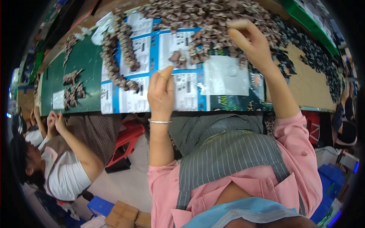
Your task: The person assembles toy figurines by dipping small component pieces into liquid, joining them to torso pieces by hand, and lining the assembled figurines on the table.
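My left hand (161,93) hovers over the table's near side, above printed blue-and-white sheets (142,81). Its thumb and fingers are pinched together, and anything between them is too small to make out. My right hand (254,45) is raised near a big heap of small brown-grey pieces (213,17). Thumb and forefinger curl toward each other at the tips, which are slightly blurred; what they hold, if anything, is unclear. A few loose brown pieces (181,59) lie between my hands. Below my right hand rests a clear plastic bag (226,78).
Two long rows of joined brown pieces (127,45) lie left of my left hand. Black pieces (323,64) spread over brown board on the right. Smaller clusters (74,95) sit on the green tabletop (49,81). A co-worker (68,167) sits at left, near a red stool (127,140).
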A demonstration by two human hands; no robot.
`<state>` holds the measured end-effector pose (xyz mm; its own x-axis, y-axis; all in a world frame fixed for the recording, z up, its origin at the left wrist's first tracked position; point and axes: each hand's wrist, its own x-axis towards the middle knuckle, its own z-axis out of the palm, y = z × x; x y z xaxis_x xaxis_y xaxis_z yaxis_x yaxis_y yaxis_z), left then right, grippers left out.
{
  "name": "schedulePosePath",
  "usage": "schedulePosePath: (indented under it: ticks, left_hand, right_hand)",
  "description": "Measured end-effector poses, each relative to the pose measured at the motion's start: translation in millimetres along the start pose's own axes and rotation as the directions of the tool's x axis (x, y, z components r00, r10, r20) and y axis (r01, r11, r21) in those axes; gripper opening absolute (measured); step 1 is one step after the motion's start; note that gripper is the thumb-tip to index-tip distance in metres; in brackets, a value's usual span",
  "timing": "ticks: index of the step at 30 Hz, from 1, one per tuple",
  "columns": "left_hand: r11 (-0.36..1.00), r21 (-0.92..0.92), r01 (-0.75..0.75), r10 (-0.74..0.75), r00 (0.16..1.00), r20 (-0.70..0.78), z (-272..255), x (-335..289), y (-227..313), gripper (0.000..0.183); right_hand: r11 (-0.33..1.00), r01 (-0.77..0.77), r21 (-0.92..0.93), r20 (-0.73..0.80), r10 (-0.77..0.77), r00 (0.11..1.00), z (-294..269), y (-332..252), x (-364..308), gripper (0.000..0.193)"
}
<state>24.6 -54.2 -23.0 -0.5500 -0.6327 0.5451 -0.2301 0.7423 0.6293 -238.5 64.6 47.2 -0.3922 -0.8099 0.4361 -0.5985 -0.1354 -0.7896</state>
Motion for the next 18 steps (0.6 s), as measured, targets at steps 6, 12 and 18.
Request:
schedulePosePath:
  ticks: [6,12,18]
  left_hand:
    - [0.943,0.192,-0.272,0.214,0.937,0.278,22.8,39.7,-1.0,0.032]
    - [0.968,0.204,-0.149,0.066,0.930,0.363,17.8,20.2,31.1,0.032]
    - [0.982,0.185,-0.030,-0.028,0.952,0.304,13.2,12.6,42.9,0.033]
  right_hand:
    - [0.911,-0.401,-0.099,-0.236,0.370,0.899,-96.3,37.2,-121.6,0.020]
    - [0.911,-0.292,-0.290,-0.275,0.213,0.938,-96.3,36.5,-152.3,0.015]
    - [0.691,-0.090,-0.718,-0.121,0.003,0.993,-58.5,36.3,-113.3,0.022]
